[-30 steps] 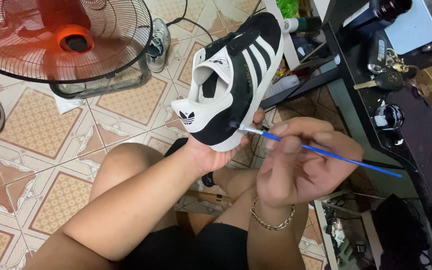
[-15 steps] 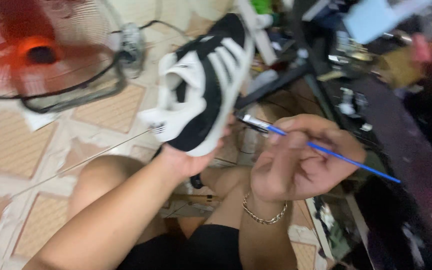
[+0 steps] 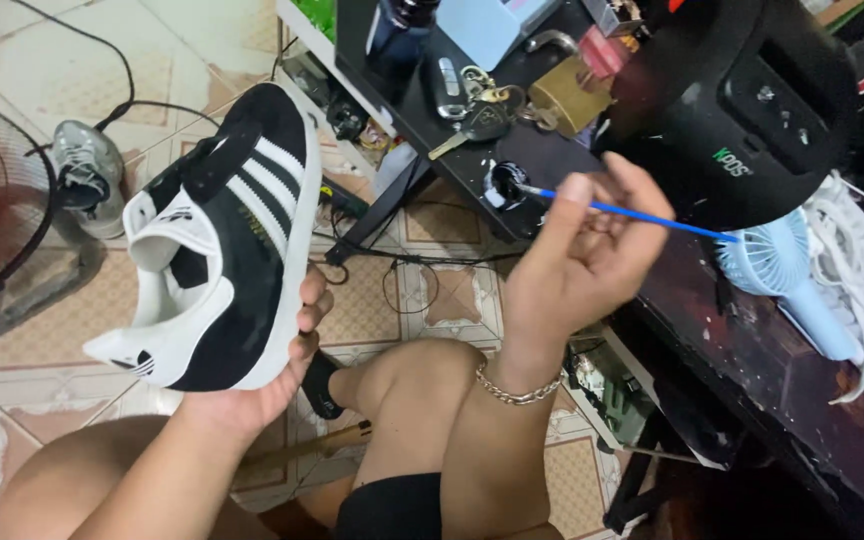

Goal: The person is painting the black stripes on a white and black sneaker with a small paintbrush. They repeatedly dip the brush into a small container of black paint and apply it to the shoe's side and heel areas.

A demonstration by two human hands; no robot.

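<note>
The right hand [image 3: 577, 265] is reaching the thin blue-handled paintbrush [image 3: 632, 210] toward a small round pot of dark paint [image 3: 505, 186] on the black surface [image 3: 452, 120], and the bristle tip is sitting at the pot's edge. Loading only the tip looks like the way to do this well: a light dip, with any excess wiped on the rim, would keep drips off the white parts of the shoe. A short, steady grip near the ferrule would likely give more control than the loose hold further back.

The fingers of that hand are curling lightly around the handle, pinching it between thumb and forefinger, the palm facing up toward the camera and a chain bracelet [image 3: 518, 390] sitting on the wrist.

The left hand [image 3: 252, 385] is cupping a black suede sneaker with white stripes [image 3: 222, 245] from beneath, fingers wrapping up over the white sole edge. The sneaker is being held above the tiled floor [image 3: 42, 350], tongue end toward the camera, well apart from the pot. Keeping it tilted like this, away from the brush, should be guarding it from stray drops.

A set of keys [image 3: 477, 110] is lying near the pot, and a pale blue handheld fan [image 3: 782, 275] is resting further right.
</note>
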